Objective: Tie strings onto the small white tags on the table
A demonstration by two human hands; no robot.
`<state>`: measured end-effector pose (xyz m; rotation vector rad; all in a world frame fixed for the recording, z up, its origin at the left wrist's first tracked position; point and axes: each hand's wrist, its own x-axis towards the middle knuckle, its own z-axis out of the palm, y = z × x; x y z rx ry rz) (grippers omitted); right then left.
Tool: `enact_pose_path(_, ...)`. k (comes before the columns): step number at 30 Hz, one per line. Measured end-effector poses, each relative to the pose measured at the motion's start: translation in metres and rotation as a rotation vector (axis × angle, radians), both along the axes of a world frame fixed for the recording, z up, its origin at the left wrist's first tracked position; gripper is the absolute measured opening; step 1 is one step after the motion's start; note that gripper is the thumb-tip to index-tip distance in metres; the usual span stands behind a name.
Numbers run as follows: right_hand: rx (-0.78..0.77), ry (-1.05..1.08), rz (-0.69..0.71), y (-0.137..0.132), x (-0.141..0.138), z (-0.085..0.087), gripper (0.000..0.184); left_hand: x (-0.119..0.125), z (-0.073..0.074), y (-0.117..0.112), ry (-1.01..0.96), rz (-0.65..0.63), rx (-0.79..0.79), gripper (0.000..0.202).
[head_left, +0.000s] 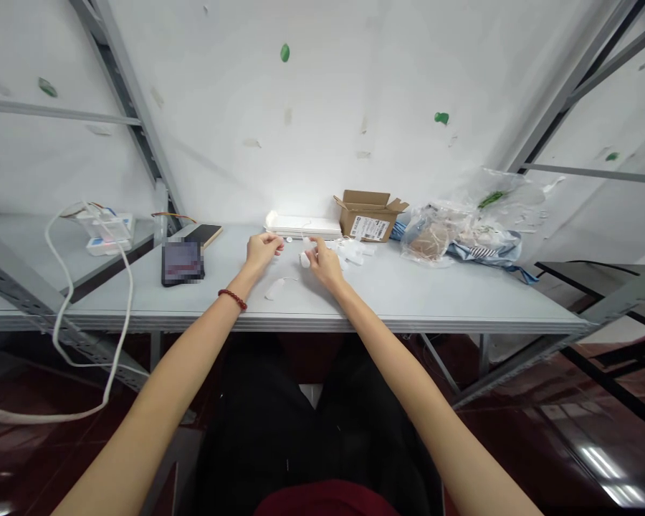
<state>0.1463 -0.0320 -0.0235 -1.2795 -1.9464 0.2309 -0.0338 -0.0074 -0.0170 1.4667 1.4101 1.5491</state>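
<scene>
Both my arms reach over the grey table (408, 301). My left hand (261, 251), with a red bead bracelet at the wrist, has its fingers curled in a pinch near the edge of a white tray (301, 226); what it pinches is too small to make out. My right hand (324, 262) is closed on a small white part (304, 259). Another small white piece (274, 289) with a thin wire lies on the table between my wrists. More small white parts (355, 252) lie just right of my right hand.
A phone (182, 262) and a dark tablet (204, 233) lie at the left. An open cardboard box (369, 215) stands behind, with clear plastic bags (462, 229) to its right. A white cable (67, 287) hangs off the left shelf. Metal rack struts frame both sides.
</scene>
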Motion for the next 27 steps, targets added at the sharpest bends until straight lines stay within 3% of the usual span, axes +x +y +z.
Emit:
enact_pose_path(2,0.000,0.043,-0.015,0.001,0.001,0.000,0.040,-0.006,-0.007,0.010,0.218,0.123,-0.061,0.006)
enact_pose_path(4,0.008,0.092,-0.017,0.002,0.002,0.000,0.040,-0.011,-0.014,0.020,0.406,0.163,-0.104,0.019)
enact_pose_path(8,0.008,0.149,-0.013,0.004,0.002,-0.001,0.039,-0.013,-0.021,0.043,0.662,0.105,-0.074,0.041)
enact_pose_path(13,-0.007,0.172,-0.010,0.006,0.001,-0.002,0.037,-0.007,-0.027,0.073,0.830,0.041,-0.042,0.051)
enact_pose_path(16,-0.023,0.174,0.006,0.005,0.002,-0.003,0.036,-0.005,-0.029,0.081,0.829,0.081,-0.052,0.045)
enact_pose_path(21,-0.045,0.176,0.037,0.004,0.003,-0.003,0.034,-0.006,-0.024,0.075,0.737,0.125,-0.064,0.013)
enact_pose_path(27,-0.166,0.369,0.082,0.004,0.003,-0.001,0.027,-0.010,-0.009,0.050,0.415,0.128,-0.115,0.018)
